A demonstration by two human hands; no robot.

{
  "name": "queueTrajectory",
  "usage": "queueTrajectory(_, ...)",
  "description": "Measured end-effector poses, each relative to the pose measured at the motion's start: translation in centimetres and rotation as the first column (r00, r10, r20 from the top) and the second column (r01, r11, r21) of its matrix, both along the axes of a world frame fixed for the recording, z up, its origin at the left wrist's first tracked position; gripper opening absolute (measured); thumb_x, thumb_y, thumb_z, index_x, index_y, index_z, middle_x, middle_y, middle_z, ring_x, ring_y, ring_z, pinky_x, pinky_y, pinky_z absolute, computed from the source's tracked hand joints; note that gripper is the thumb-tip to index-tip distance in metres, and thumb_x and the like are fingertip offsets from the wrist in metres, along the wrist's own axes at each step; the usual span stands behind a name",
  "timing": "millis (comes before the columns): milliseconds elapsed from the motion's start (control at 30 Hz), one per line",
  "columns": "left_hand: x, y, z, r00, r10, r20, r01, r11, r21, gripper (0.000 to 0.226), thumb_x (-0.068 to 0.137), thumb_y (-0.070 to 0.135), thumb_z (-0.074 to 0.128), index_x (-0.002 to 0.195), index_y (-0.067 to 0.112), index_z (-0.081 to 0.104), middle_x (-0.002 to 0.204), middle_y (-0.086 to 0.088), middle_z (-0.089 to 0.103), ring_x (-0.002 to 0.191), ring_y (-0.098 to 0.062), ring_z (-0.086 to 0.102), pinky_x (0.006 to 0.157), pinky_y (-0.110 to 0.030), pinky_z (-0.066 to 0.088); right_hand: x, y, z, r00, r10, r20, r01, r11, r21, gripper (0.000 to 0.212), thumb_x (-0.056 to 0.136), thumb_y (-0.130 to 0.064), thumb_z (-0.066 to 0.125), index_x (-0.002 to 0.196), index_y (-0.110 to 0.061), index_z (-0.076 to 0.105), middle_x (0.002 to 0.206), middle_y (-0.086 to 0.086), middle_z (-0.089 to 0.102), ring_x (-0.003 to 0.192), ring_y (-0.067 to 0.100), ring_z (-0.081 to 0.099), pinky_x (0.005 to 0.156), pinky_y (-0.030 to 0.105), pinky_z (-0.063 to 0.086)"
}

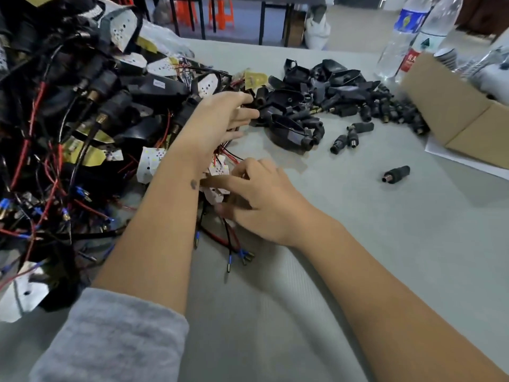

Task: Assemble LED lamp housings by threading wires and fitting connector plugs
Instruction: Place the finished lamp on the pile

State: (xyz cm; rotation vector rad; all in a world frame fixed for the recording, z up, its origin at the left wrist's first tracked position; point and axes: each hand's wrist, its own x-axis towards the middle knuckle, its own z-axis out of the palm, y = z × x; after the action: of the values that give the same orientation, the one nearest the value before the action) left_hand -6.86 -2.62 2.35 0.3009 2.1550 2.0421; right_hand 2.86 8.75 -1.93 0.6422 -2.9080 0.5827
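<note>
Right hand [259, 205] pinched a white LED board [219, 169]; left hand [220, 117] reached, fingers spread, toward far housings [289, 125]. Best: free its wires [231, 244] before lifting.

left hand [220, 117] reaches, fingers spread, into black housings [316, 89] mid-desk; right hand [264, 205] pinches white led boards [217, 172] with wires [234, 244]. box [454, 111] at right edge.

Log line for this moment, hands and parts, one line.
left hand: open, reaching into black housings | right hand: fingers on white LED board and wires | loose plug: alone on table
</note>
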Motion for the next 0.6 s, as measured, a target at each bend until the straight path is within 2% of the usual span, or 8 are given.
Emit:
queueTrajectory(200,0.13,0.05,-0.51,0.997,0.05,-0.06,-0.047,0.998,0.046,0.025,0.103,0.023,0.038,0.103,0.027,0.063,0.097,0.002,0.076,0.102,-0.009,0.068,0.095,-0.031,0.053,-0.63,0.15,-0.43,1.0,-0.021,-0.008,0.02,0.993,-0.117,0.037,0.082,-0.034,0.073,0.118,-0.03,0.064,0.104,0.0,0.053,0.103,0.022,0.046,0.092,0.038,0.039)
queueTrajectory(300,0.12,-0.01,-0.72,0.992,0.109,-0.07,-0.1,0.988,0.116,0.028,0.104,0.019,0.037,0.103,0.023,0.064,0.093,0.001,0.077,0.098,-0.012,0.071,0.091,-0.031,0.054,-0.54,0.58,-0.41,0.995,-0.04,0.087,0.07,0.921,-0.384,0.025,0.076,-0.027,0.081,0.095,-0.027,0.066,0.092,0.002,0.053,0.078,0.008,0.048,0.074,0.023,0.04)
queueTrajectory(367,0.09,-0.1,-0.74,0.988,0.135,-0.078,-0.121,0.978,0.172,0.03,0.103,0.017,0.036,0.102,0.022,0.065,0.092,0.0,0.077,0.095,-0.015,0.072,0.088,-0.031,0.055,-0.41,0.81,-0.37,0.987,-0.026,0.159,0.107,0.845,-0.524,0.022,0.077,-0.02,0.081,0.088,-0.025,0.063,0.086,-0.002,0.053,0.068,0.004,0.045,0.067,0.017,0.038)
queueTrajectory(467,0.36,0.05,-0.82,0.983,0.159,-0.094,-0.131,0.959,0.25,0.031,0.103,0.015,0.035,0.1,0.021,0.065,0.09,0.0,0.076,0.094,-0.018,0.072,0.083,-0.029,0.057,-0.42,0.85,-0.05,0.968,0.03,0.249,0.161,0.687,-0.708,0.019,0.082,-0.012,0.076,0.098,-0.017,0.066,0.085,-0.004,0.058,0.077,0.007,0.05,0.077,0.023,0.044)
queueTrajectory(533,0.54,0.37,-0.84,0.98,0.178,-0.092,-0.148,0.954,0.262,0.031,0.102,0.014,0.035,0.097,0.022,0.065,0.087,0.001,0.076,0.09,-0.016,0.072,0.079,-0.028,0.056,-0.59,0.76,0.13,0.961,0.055,0.272,0.17,0.66,-0.732,0.026,0.085,-0.007,0.073,0.11,-0.011,0.067,0.092,0.003,0.059,0.078,0.012,0.049,0.08,0.027,0.046)
queueTrajectory(600,0.58,0.66,-0.85,0.979,0.185,-0.091,-0.159,0.958,0.238,0.031,0.101,0.013,0.035,0.097,0.023,0.065,0.085,0.002,0.075,0.086,-0.014,0.071,0.077,-0.027,0.054,-0.66,0.44,0.19,0.956,0.068,0.287,0.177,0.646,-0.742,0.03,0.084,-0.005,0.073,0.113,-0.011,0.065,0.09,0.007,0.053,0.074,0.016,0.044,0.075,0.029,0.044)
